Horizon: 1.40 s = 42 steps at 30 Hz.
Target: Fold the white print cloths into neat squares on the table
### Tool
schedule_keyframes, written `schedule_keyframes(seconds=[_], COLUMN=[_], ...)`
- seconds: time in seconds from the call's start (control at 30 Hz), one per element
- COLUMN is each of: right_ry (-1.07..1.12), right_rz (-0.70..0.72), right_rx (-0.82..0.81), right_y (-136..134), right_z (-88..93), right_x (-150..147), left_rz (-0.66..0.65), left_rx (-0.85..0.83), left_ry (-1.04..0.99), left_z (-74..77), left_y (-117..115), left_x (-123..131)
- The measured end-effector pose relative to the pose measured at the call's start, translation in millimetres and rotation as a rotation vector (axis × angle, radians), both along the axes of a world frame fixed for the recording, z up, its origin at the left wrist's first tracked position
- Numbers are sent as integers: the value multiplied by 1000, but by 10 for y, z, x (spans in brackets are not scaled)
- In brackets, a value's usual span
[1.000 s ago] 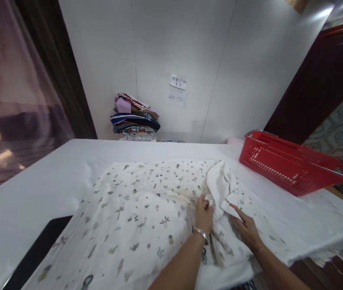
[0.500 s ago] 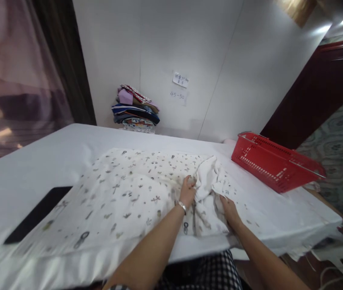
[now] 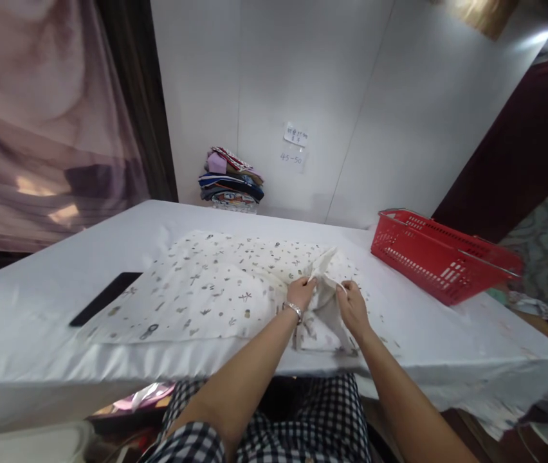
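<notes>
A white cloth (image 3: 211,289) printed with small dark figures lies spread over the white-covered table (image 3: 37,289). Its right part is bunched into a raised fold. My left hand (image 3: 300,290), with a silver bracelet at the wrist, pinches that fold from the left. On the other side my right hand (image 3: 351,307) grips the same bunched fabric, fingers closed on it. The two hands are close together, lifting the fold slightly off the table.
A red plastic basket (image 3: 440,260) stands at the table's right. A pile of folded clothes (image 3: 230,183) rests against the back wall under a paper note (image 3: 296,136). A flat black object (image 3: 105,299) lies on the table's left. A pinkish curtain hangs at the left.
The view has pulled back from the table. My right hand went from lying flat on the cloth to gripping the fold, and both hands have drawn closer together.
</notes>
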State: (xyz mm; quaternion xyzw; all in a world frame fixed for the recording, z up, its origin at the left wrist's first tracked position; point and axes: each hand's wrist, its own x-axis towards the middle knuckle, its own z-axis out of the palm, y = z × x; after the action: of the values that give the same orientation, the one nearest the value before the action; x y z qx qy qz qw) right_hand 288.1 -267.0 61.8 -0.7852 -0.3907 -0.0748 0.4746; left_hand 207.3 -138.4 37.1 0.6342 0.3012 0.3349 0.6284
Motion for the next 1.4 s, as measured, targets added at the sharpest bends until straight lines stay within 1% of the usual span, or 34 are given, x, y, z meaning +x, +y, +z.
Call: schedule_keyframes(seconds=[0.07, 0.13, 0.23, 0.33, 0.4, 0.53, 0.63, 0.73, 0.87, 0.97, 1.07, 1.13, 1.27, 1.4], right_ry=[-52, -11, 55, -36, -117, -204, -237, -258, -301, -330, -354, -369, -392, -401], right_rz=[17, 55, 112, 161, 183, 152, 178, 216, 160, 135, 151, 145, 152, 148], right_rx=[21, 47, 65, 63, 59, 71, -19, -126, -159, -196, -288, -325, -350, -353], right_y=[34, 69, 123, 156, 160, 166, 191, 210, 210, 210, 211, 212, 216, 226], right_z=[-11, -40, -130, -232, -266, -239, -186, -144, -133, -158, -173, -168, -137, -94], right_x=[-37, -74, -122, -153, -174, -264, -361, -415, -396, -390, -426, -457, -505, -556], left_rz=[-2, -15, -29, -17, 4, 37, 16, 1, -6, -30, -22, -7, 6, 12], left_rx=[40, 55, 49, 58, 83, 118, 118, 72, -74, -110, -82, -28, 94, 165], left_ry=[-29, -63, -101, -105, -82, -48, -70, -107, -144, -141, -134, -113, -79, -56], left_z=[1, -21, -79, -125, -138, -142, -136, -105, -39, -20, -33, -49, -68, -58], left_y=[-62, -123, -189, -200, -185, -154, -163, -188, -204, -201, -195, -192, -183, -178], left_x=[-34, -69, -116, -173, -221, -307, -344, -374, -414, -436, -448, -453, -458, -474])
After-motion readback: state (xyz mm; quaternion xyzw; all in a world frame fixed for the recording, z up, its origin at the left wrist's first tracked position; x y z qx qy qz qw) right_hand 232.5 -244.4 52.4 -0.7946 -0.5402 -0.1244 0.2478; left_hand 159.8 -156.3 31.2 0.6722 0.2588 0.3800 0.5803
